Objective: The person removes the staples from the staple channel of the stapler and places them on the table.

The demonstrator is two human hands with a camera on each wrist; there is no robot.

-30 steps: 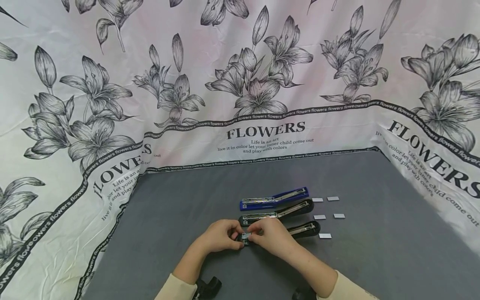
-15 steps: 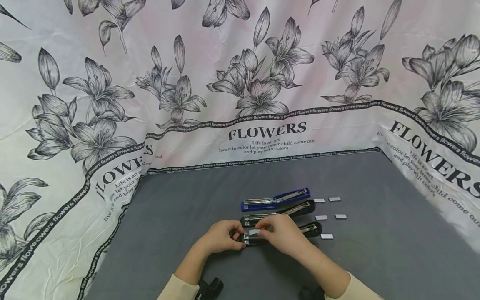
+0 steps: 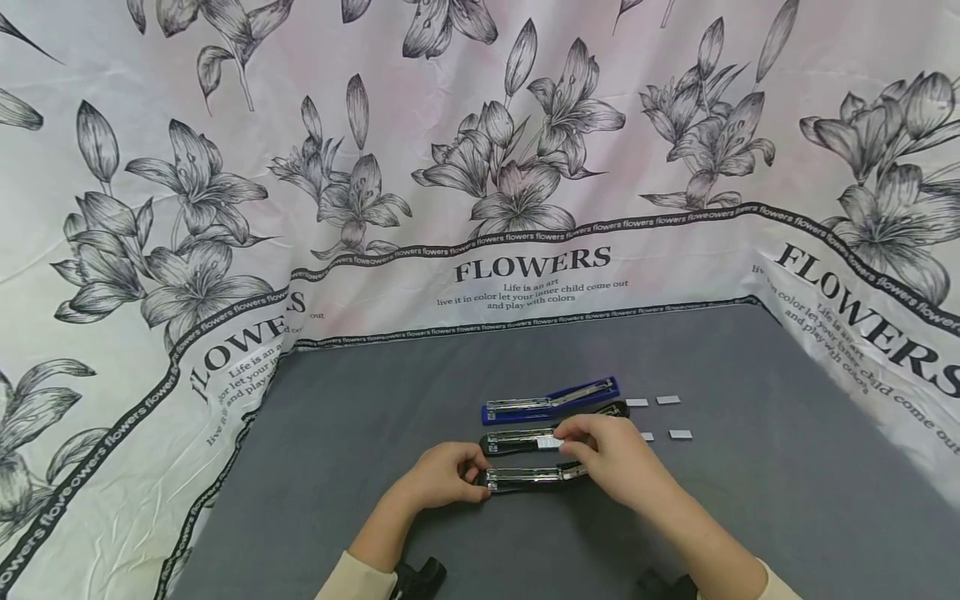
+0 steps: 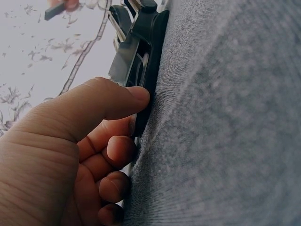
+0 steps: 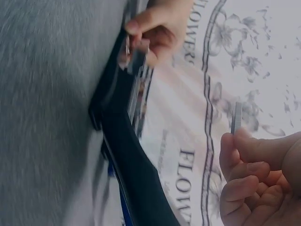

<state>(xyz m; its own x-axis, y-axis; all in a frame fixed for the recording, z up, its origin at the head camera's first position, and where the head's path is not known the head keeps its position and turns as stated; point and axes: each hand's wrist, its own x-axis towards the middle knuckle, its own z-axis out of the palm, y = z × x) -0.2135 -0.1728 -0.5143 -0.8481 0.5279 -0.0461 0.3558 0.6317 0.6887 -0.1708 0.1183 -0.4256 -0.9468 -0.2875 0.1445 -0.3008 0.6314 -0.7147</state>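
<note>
Three open staplers lie in a row on the grey surface. My left hand (image 3: 446, 477) pinches the front end of the nearest, black stapler (image 3: 525, 477); the left wrist view shows the thumb (image 4: 136, 95) along its tip. My right hand (image 3: 615, 458) holds a small strip of staples (image 5: 237, 115) between thumb and fingertips, raised above the staplers. In the head view this hand covers the rear part of the nearest stapler, and the strip overlaps the middle black stapler (image 3: 510, 439). The blue stapler (image 3: 517, 410) lies farthest back.
Staple strips lie to the right of the staplers: two (image 3: 667, 400) beside the blue one, and two (image 3: 680, 435) beside the middle one, one partly behind my right hand. A floral cloth (image 3: 525, 283) hangs around the grey table surface (image 3: 375, 392).
My right hand has lifted the staple strip from the front of the nearest stapler and moved it right and back. My left hand has stayed at the stapler's front end.
</note>
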